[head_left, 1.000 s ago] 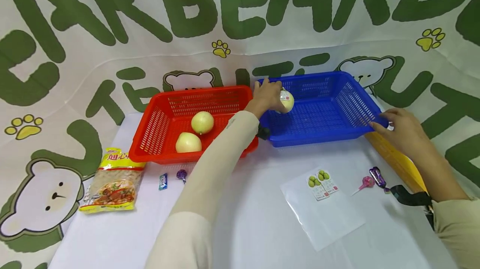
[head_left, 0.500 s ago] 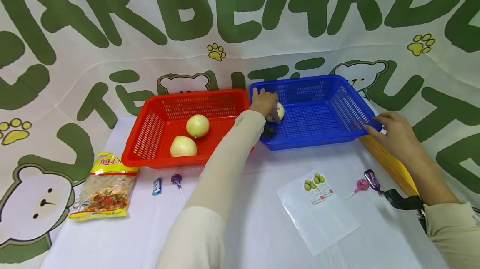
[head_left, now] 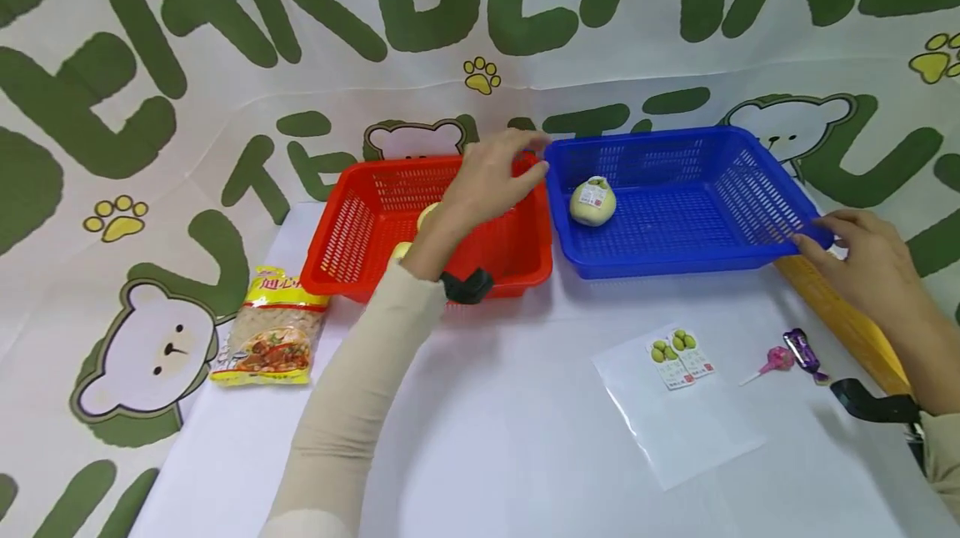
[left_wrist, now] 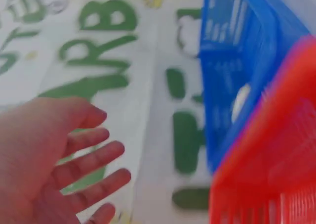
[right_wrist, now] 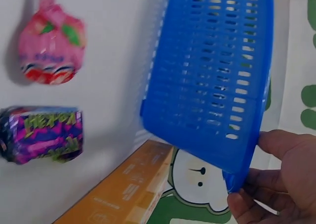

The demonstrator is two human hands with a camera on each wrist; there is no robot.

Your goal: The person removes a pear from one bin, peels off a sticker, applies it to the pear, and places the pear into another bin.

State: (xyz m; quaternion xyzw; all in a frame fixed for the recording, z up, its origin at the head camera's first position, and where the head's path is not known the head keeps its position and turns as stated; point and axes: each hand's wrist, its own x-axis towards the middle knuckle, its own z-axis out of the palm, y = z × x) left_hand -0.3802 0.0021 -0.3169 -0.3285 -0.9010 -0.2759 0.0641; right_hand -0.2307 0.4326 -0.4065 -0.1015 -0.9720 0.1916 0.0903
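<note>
A round pale yellow-green fruit (head_left: 587, 209) with a printed sticker (head_left: 592, 193) on top sits in the left end of the blue basket (head_left: 697, 260). My left hand (head_left: 491, 175) hovers above the red basket (head_left: 352, 286), fingers spread and holding nothing. Two more pale fruits in the red basket are mostly hidden behind that arm, one fruit (head_left: 426, 215) farther back and another fruit (head_left: 400, 252) in front. At the blue basket's right front corner, my right hand (head_left: 870, 267) pinches the rim; in the right wrist view the thumb lies on the rim with fingers curled under.
A clear sheet (head_left: 675, 429) bearing two fruit-picture stickers (head_left: 681, 359) lies on the white table. To its right are a pink lollipop (head_left: 780, 358) and a purple wrapped candy (head_left: 802, 350), beside an orange box (head_left: 840, 317). A yellow food bag (head_left: 277, 334) lies left of the red basket.
My left hand has let go of the stickered fruit inside the blue basket and moved left over the red basket. The right hand keeps its hold on the blue basket's corner.
</note>
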